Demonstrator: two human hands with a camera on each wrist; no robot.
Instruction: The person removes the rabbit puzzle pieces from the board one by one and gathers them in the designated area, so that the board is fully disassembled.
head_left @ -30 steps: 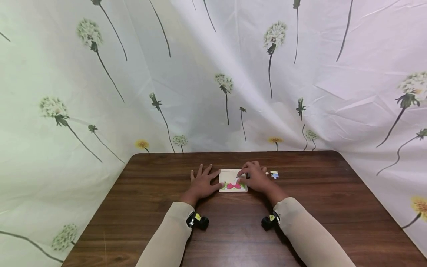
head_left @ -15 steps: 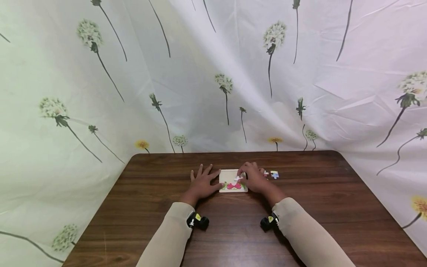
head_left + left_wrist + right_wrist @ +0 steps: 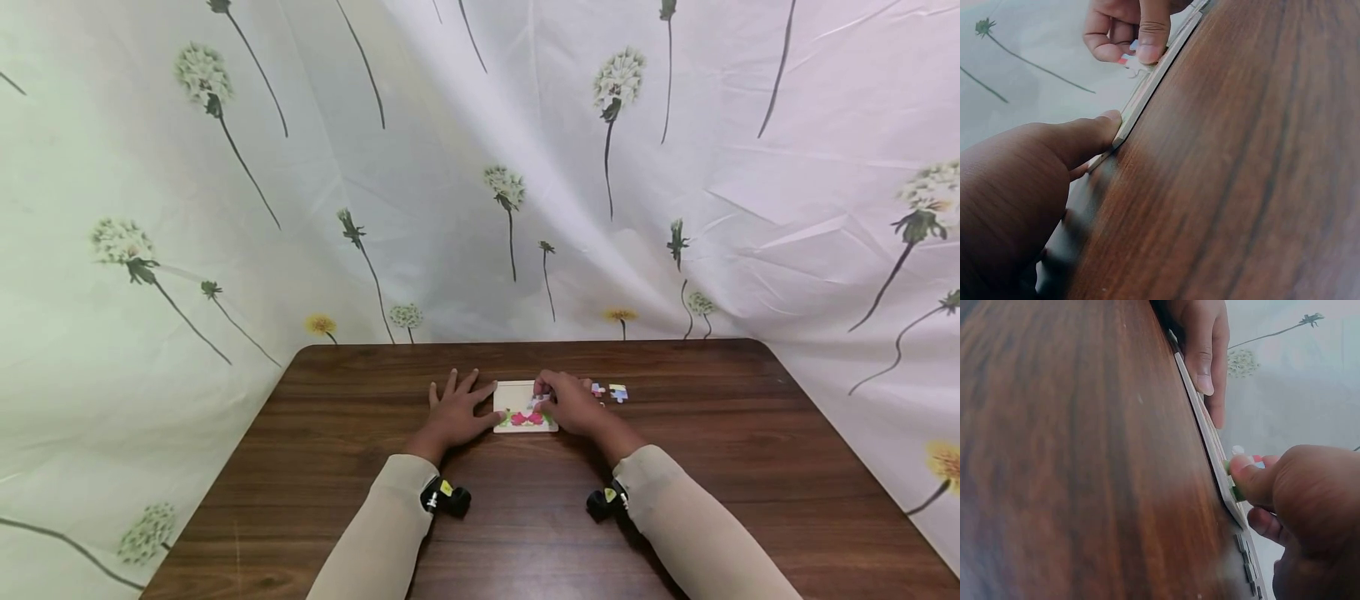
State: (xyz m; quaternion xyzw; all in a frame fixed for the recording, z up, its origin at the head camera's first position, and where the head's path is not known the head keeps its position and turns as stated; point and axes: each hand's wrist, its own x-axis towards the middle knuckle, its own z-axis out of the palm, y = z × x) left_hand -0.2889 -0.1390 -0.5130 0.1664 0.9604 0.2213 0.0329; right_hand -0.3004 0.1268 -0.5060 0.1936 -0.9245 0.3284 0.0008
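A small pale puzzle tray (image 3: 513,393) lies on the table, with pink and green printed pieces (image 3: 525,418) along its near side. My left hand (image 3: 455,418) lies spread at the tray's left, its thumb resting on the frame edge. Over the tray's right half, my right hand (image 3: 576,407) pinches a jigsaw puzzle piece (image 3: 1137,65) between thumb and fingers. The piece is whitish with a bit of red and blue and looks tilted in the left wrist view. My fingers hide much of it.
Loose puzzle pieces (image 3: 618,392) lie on the brown wooden table (image 3: 525,517), just right of the tray and partly behind my right hand. A white dandelion-print sheet (image 3: 450,250) hangs behind the table's far edge.
My right hand has shifted slightly, lowering its fingers toward the tray with the puzzle piece. More of the loose pieces at the right shows. The left hand has stayed in place.
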